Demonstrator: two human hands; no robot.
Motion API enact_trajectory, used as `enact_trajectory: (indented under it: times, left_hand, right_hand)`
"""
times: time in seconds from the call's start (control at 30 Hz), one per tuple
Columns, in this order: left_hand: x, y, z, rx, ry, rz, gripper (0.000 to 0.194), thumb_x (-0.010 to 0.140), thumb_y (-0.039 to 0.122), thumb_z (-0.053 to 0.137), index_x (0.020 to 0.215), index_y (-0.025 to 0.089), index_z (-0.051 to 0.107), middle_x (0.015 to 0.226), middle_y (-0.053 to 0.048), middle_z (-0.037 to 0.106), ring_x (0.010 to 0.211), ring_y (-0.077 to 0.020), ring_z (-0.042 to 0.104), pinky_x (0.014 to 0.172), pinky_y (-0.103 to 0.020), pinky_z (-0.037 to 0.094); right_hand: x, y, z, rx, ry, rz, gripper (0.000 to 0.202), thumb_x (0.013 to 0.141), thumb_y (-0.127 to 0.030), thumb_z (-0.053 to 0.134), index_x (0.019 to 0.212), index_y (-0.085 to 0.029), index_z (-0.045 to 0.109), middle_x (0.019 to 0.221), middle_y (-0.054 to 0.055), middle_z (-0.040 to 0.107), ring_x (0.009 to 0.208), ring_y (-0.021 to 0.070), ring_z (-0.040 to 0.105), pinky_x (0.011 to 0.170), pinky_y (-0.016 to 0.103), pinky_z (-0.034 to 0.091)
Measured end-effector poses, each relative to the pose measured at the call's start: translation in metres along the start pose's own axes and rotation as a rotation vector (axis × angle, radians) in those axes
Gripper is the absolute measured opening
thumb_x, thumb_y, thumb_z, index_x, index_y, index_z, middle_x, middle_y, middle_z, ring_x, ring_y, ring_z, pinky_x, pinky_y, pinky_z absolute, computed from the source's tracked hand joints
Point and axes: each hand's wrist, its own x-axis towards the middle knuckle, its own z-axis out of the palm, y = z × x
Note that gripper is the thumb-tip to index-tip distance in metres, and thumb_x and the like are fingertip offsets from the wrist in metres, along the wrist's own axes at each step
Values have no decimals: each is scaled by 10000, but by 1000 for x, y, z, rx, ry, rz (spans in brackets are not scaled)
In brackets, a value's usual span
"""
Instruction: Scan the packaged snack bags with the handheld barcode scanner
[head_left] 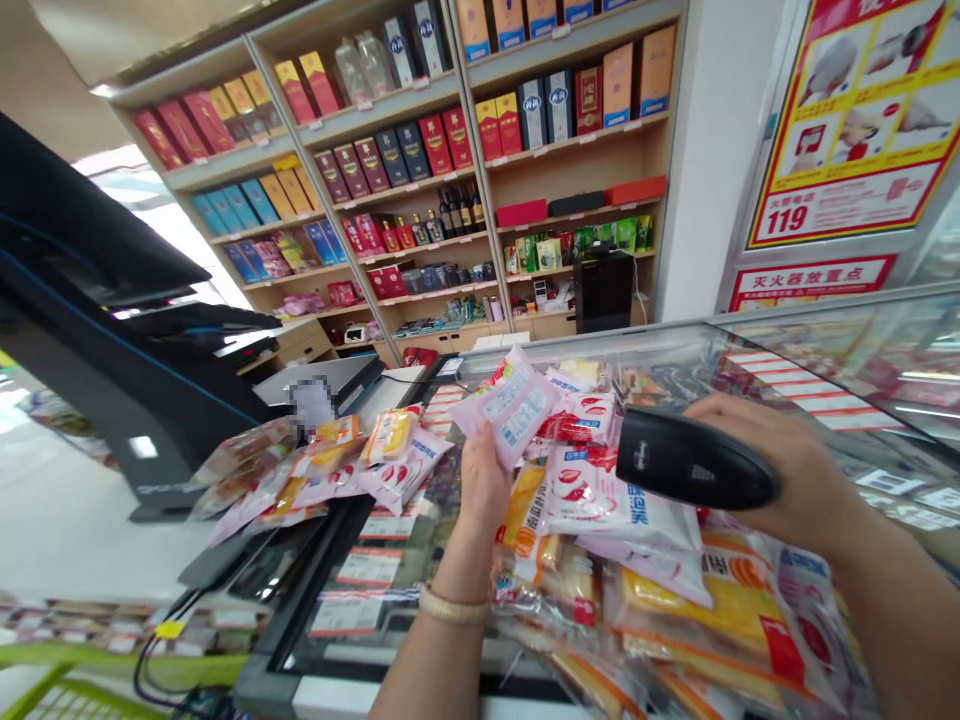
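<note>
My left hand [484, 470] pinches a pink snack packet [512, 405] by its lower edge, its printed back and barcode turned up. In my right hand [780, 460] is a black handheld scanner [694, 458], its head pointing left towards the packet. Below and between both hands lies a heap of packaged breads, among them a white and red packet [585, 485] and a large yellow bread packet [712, 600]. A second group of packets [397, 455] lies left of my left hand. A pale bracelet is on my left wrist.
The packets rest on a glass display counter [352, 580] with price labels. A dark checkout screen [97, 220] on a stand is at the left, a green basket [97, 690] at the lower left. Shelves [420, 190] of boxes and bottles stand behind, beside a red and yellow poster [855, 130].
</note>
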Motion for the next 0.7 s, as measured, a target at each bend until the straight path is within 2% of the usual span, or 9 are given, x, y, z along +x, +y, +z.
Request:
enact_trajectory:
  times: [0.1,0.2,0.3,0.47,0.7]
  left_hand:
    - [-4,2,3,47,3,-6,641,914,634,699,1372,186,698,1262,-189,786,1338,-414,663,1181,-560,500]
    - [-8,8,9,58,-37,8,623,902,695,673,1255,188,750,1223,-166,807,1277,-397,707,1166,-555,516]
    - [-9,13,12,73,-64,27,628,866,722,703,1179,181,776,1253,-172,799,1267,-386,715,1167,-536,516]
    - [-10,14,12,84,-87,32,604,904,689,677,1189,167,784,1261,-196,791,1274,-382,711,1171,-527,508]
    - [-10,12,12,79,-100,46,652,895,741,660,1184,172,791,1281,-191,786,1276,-378,711,1170,-514,513]
  right_hand:
    - [1,-2,0,-19,-45,-36,174,868,-326,630,1025,-268,674,976,55,729,830,222,698,670,328,510]
    - [1,-5,2,-60,-78,-54,156,892,-336,612,1002,-247,678,966,59,729,804,200,688,685,317,495]
    - [1,-6,3,-95,-88,-55,155,888,-331,619,998,-244,685,976,63,734,809,193,683,692,316,490]
    - [1,-6,3,-108,-86,-71,160,877,-335,631,1003,-246,675,976,57,731,805,194,681,685,319,484]
    - [-1,-5,5,-96,-113,-36,175,852,-343,640,990,-247,687,980,61,731,799,195,681,694,314,496]
